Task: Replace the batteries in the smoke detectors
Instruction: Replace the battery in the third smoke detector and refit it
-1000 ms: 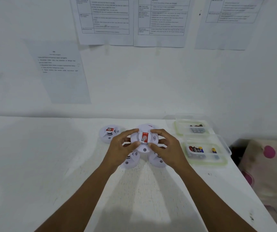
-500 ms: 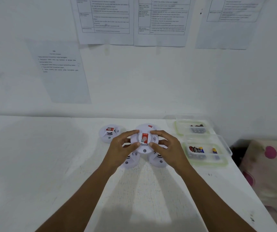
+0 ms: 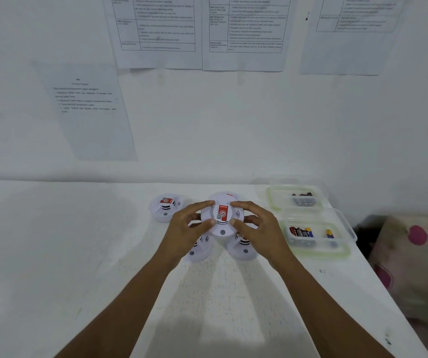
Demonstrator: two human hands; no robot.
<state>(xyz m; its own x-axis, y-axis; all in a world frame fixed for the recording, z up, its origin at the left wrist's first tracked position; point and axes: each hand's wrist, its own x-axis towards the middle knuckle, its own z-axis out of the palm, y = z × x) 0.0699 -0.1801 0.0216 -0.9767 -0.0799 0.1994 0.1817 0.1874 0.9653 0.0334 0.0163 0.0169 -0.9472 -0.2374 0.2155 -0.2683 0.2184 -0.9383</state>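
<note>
Left hand (image 3: 189,226): fingers and thumb curled round the left rim of a smoke detector (image 3: 222,218), clamped on it.
Right hand (image 3: 259,226): same hold on the right rim; neither hand carries a battery.
Held detector: lifted just above the table (image 3: 78,254), mid-width and towards the far edge, red label up. Housing looks closed and no battery bay shows.
Step, as we judge it: opening this unit, likely by twisting it between the two hands. Its swap is not yet started.
Beneath the hands: two more detectors, one under the left hand (image 3: 198,250), one under the right (image 3: 243,250), both face-up and closed on the table.
Near container (image 3: 318,254): at the right edge, lid off, a few coloured batteries (image 3: 301,232) inside.
Left detector (image 3: 166,208): apart from the cluster, closed.
White disc (image 3: 223,196): behind the held unit; we cannot tell whether it is a fifth detector or a loose base.
Far container (image 3: 269,195): far right corner, dark batteries (image 3: 303,198) inside.
Done: nothing we can confirm, as every unit looks alike from the front.
Left: open, swap and close the held unit; the others are unknown. We cannot tell which container holds the fresh cells.
</note>
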